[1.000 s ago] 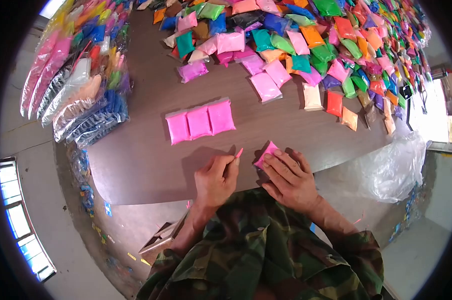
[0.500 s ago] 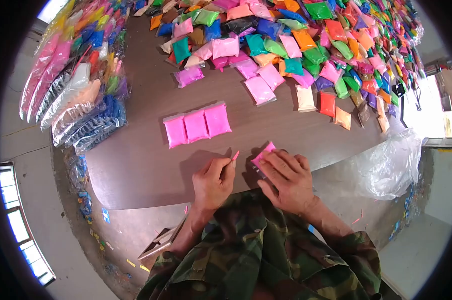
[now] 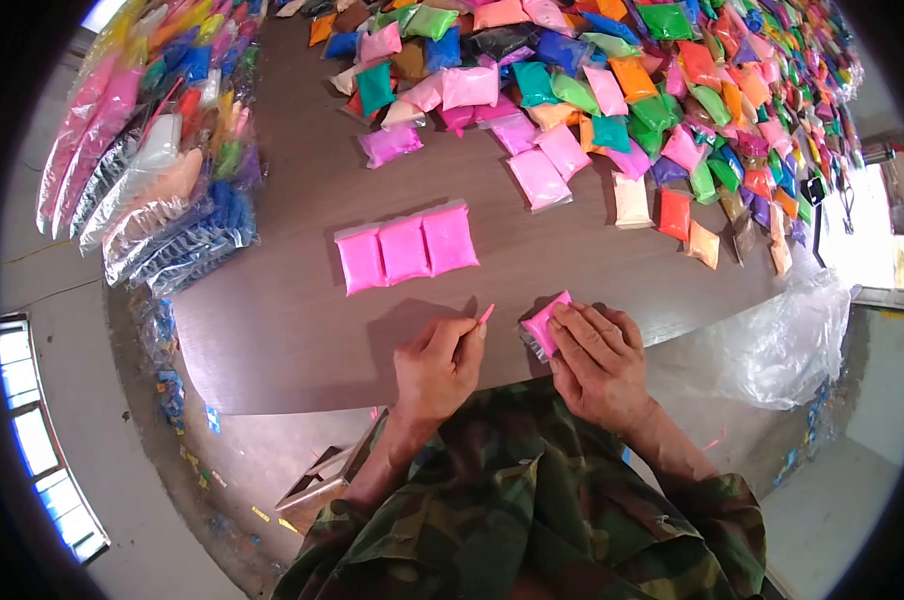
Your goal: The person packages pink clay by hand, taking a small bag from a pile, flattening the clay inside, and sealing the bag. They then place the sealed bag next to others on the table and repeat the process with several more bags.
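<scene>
My left hand (image 3: 438,365) is closed near the table's front edge, pinching a small pink strip (image 3: 486,313) between thumb and forefinger. To its right, my right hand (image 3: 602,365) lies with its fingers over a pink packet (image 3: 542,328), pressing it on the table; the fingers are close together and the packet's clear end shows at the lower left. Beyond my left hand, three bright pink packets (image 3: 405,248) lie side by side in a row, edges touching.
A big heap of colourful packets (image 3: 612,95) covers the back and right of the brown table (image 3: 282,330). Full clear bags (image 3: 162,190) are stacked at the left. Crumpled clear plastic (image 3: 792,350) hangs at the right edge. A box (image 3: 322,485) stands below.
The view has shifted slightly, so the table's contents sit a little differently. More of the pink packet under my right hand shows, with its clear end visible. My left hand still pinches the strip.
</scene>
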Motion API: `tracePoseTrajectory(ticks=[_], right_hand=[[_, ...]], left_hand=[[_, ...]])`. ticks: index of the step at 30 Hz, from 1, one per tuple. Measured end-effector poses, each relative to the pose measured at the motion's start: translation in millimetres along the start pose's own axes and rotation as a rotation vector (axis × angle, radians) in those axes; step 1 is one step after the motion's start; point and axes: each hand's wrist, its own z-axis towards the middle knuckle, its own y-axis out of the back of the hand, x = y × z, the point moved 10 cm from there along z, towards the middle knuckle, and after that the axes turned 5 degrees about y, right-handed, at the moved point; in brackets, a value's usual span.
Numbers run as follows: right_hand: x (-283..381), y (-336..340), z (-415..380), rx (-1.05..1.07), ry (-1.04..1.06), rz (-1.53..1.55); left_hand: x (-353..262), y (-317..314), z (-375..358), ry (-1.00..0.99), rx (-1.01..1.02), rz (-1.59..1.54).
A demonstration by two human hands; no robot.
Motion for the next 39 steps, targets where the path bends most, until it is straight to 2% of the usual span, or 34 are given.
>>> tracePoseTrajectory(ticks=[14, 18, 24, 25, 29, 31, 34, 38, 39], right_hand=[[4.8, 1.2, -9.6, 0.045, -0.04, 0.032], [-15.1, 6.2, -4.1, -0.074, -0.118, 0.134], [-28.7, 6.7, 16.3, -0.009, -0.138, 0.194], [-30.6, 13.2, 17.0, -0.063, -0.13, 0.219], [-58.0, 10.2, 0.8, -0.098, -0.356, 0.54], [-67.6, 18.3, -2.2, -0.151, -0.449, 0.679], [-80.3, -18.6, -21.1, -0.329, -0.756, 1.284], [-66.8, -37.1, -25.3, -0.439, -0.811, 1.563], [-62.7, -40.5, -25.1, -0.467, -0.797, 1.605]], left_hand=[[-4.6, -0.1, 1.2, -0.002, 0.018, 0.04], [-16.6, -1.2, -1.7, -0.12, -0.002, 0.141], [-44.3, -2.1, -3.6, -0.253, 0.053, 0.317], [-44.3, -2.6, -4.1, -0.262, 0.051, 0.333], [-49.5, -16.2, -3.4, -0.264, 0.138, 0.333], [-58.3, -29.3, -4.2, -0.331, 0.174, 0.334], [-72.3, -45.0, 1.7, -0.364, 0.222, 0.328], [-87.3, -48.4, 16.0, -0.301, 0.268, 0.167], [-80.3, -48.7, 20.0, -0.163, 0.329, 0.034]])
